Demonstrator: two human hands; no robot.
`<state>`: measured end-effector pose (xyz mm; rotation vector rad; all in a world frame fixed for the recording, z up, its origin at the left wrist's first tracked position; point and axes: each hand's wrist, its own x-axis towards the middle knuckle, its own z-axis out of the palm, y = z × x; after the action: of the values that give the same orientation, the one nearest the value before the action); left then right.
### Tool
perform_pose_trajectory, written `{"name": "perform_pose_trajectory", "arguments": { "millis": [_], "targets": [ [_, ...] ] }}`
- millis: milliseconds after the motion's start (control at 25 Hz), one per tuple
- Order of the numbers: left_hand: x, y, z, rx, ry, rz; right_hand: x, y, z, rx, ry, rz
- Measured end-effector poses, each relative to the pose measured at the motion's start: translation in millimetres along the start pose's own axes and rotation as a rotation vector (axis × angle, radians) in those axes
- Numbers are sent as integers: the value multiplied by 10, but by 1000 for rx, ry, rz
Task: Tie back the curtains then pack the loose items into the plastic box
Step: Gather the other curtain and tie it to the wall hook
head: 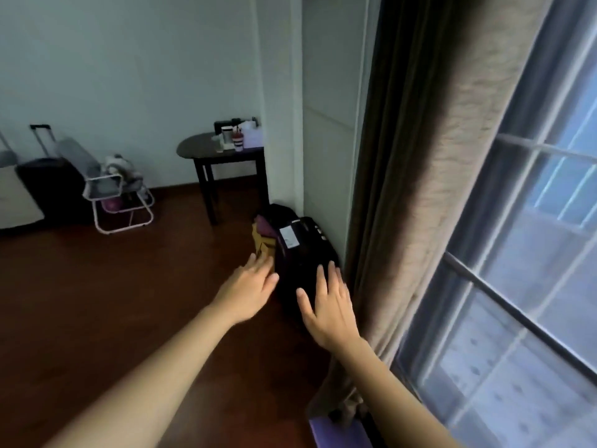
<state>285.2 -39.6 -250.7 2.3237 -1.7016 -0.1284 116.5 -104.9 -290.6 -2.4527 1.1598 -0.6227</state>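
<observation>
A beige-brown curtain [429,176] hangs bunched along the left side of the window [533,253], reaching down to the floor. My left hand [248,289] and my right hand [329,305] are both stretched forward with fingers apart and nothing in them. The right hand is just left of the curtain's lower part, apart from it. Both hands hover in front of a dark suitcase [300,253] standing in the corner. No plastic box is in view.
Yellow and purple things [263,234] lie beside the suitcase. A dark round table [206,150] with cups and small items stands by the wall. At far left are a folding chair [119,195] and a black trolley case [48,185]. Dark wood floor [129,286].
</observation>
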Motion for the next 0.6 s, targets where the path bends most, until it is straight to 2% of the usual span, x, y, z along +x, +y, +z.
{"name": "perform_pose_trajectory", "arguments": {
  "millis": [240,440,600],
  "targets": [
    [1107,-401,-37,-11,-36,226,800,-83,483,-10,29,222],
    [2152,-506,62,49,-89,519,1291,-85,712,-103,233,432],
    [2695,-343,76,-45,-202,797,1489,-218,830,-183,353,672]
  ]
}}
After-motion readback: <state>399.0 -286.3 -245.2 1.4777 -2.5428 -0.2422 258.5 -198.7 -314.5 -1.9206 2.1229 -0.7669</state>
